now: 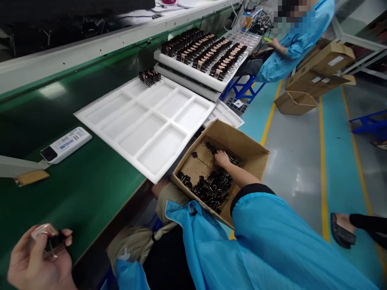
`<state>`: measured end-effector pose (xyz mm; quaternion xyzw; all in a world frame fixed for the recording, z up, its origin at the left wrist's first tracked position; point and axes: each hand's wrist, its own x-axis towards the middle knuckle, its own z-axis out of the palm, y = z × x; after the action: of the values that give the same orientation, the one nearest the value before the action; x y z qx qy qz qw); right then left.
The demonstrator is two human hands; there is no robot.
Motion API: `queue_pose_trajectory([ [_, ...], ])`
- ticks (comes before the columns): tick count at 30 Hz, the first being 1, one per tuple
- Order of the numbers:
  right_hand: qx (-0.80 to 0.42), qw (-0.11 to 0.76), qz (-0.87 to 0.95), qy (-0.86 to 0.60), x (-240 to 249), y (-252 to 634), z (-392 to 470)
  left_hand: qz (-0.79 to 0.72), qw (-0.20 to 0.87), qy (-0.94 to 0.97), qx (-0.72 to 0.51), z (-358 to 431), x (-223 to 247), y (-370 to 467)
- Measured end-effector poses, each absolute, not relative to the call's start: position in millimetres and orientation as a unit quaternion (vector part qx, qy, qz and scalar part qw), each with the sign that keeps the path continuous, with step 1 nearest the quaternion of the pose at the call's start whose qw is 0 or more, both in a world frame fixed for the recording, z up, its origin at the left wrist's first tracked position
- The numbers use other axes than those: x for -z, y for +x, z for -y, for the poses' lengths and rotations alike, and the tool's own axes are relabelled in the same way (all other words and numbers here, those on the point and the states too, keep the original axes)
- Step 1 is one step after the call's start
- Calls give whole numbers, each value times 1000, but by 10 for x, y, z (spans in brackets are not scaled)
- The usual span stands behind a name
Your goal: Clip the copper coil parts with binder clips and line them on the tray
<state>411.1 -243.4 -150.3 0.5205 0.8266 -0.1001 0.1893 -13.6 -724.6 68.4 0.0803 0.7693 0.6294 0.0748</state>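
Observation:
My left hand (pixel 40 257), at the lower left over the green table, is closed on a small copper-coloured block (pixel 45 230) with a black binder clip (pixel 54 241) on it. Reaching down into an open cardboard box (pixel 250 151), my right hand (pixel 222 159) touches the black binder clips at its far side. Its fingers are curled, with their tips hidden among the clips. More loose binder clips (pixel 211 187) lie heaped in the near part of the box. A white foam tray (pixel 169 121) with rectangular compartments rests left of the box, with several clipped pieces (pixel 150 76) at its far corner.
Stacked foam trays (pixel 193 78) at the back hold rows of clipped copper-coloured parts. On the green table (pixel 99 177) lies a white device (pixel 67 145). A co-worker in a blue smock (pixel 290 56) sits beyond, near cardboard boxes (pixel 320 72). Another person's foot (pixel 343 229) shows at right.

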Motion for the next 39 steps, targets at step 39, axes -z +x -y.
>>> queue_pose_trajectory([
  [39, 691, -329, -510, 392, -559, 3019, 4258, -647, 115, 112, -746, 7431, -411, -156],
])
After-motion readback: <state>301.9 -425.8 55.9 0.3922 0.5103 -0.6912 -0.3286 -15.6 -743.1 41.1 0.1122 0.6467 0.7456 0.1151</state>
